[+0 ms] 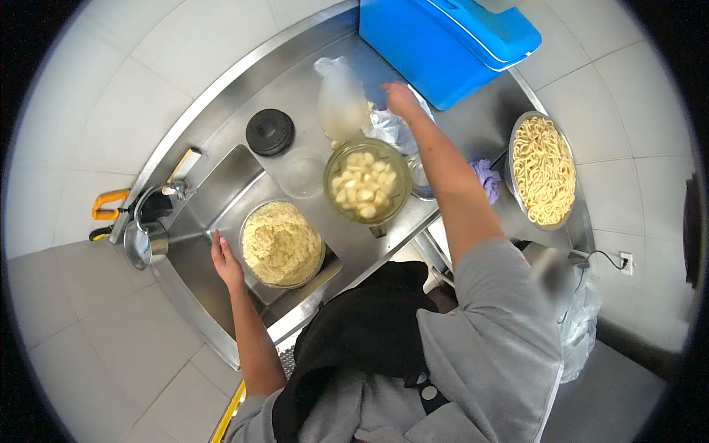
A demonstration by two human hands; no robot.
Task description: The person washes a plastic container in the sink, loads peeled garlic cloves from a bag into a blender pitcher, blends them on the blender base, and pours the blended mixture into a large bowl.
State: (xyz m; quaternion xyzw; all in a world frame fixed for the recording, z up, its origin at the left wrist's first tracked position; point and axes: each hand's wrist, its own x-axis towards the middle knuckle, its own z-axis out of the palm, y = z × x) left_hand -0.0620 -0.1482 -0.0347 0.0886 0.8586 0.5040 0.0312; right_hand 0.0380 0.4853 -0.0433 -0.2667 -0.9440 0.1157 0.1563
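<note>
My left hand (226, 260) is at the left side of a bowl of crumbly yellow mixture (281, 242), fingers stretched out and holding nothing. That bowl stands at the steel sink basin (221, 214). My right hand (401, 100) reaches across the counter to a crumpled white plastic bag (393, 129), close to the blue cooler (443, 55). Its fingers look curled together; what they hold, if anything, cannot be made out. Below that arm, a glass bowl (331, 198) contains pale peeled chunks in liquid. A translucent bag (341, 96) lies behind it.
A black round lid (270, 132) and a clear round container (301, 173) are left of the glass bowl. On the right stands a bowl of thick noodles (543, 171) beside a purple cloth (485, 179). A faucet (176, 190) and metal pot (145, 245) are far left.
</note>
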